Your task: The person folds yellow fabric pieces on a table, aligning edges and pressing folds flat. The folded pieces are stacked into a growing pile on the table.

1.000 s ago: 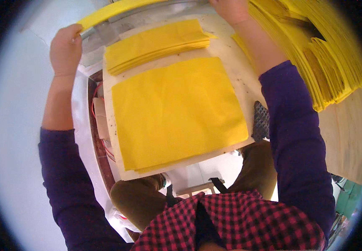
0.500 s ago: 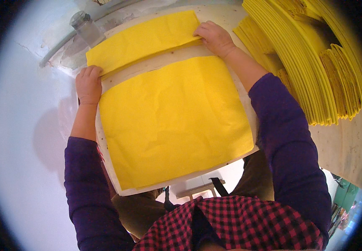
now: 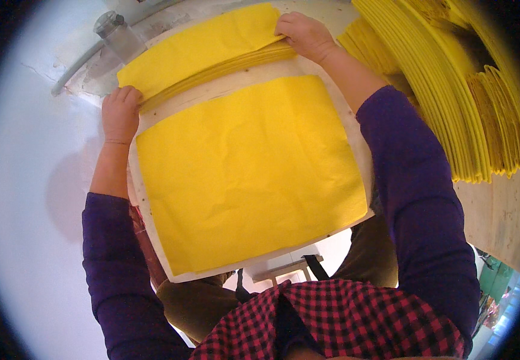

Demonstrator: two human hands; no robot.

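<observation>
A broad yellow felt sheet (image 3: 251,174) lies flat on the pale wooden board (image 3: 182,107) in front of me. Beyond it, along the board's far side, is a long folded yellow felt strip (image 3: 203,45) with several layers showing beneath its near edge. My left hand (image 3: 120,113) grips the strip's near left corner, fingers curled over it. At the strip's right end my right hand (image 3: 303,36) pinches the edge. The thumbs of both hands are mostly hidden. A narrow band of bare wood separates the strip from the broad sheet.
Tall bundles of folded yellow felt (image 3: 434,102) stand at the right on a wooden surface (image 3: 494,210). A clear jar with a grey lid (image 3: 116,36) is at the far left, by a grey pipe (image 3: 77,69). A white wall (image 3: 26,198) runs along the left.
Both hands have moved slightly farther away and left with the folded strip. More layers now show under its near edge, and the gap to the broad sheet looks wider.
</observation>
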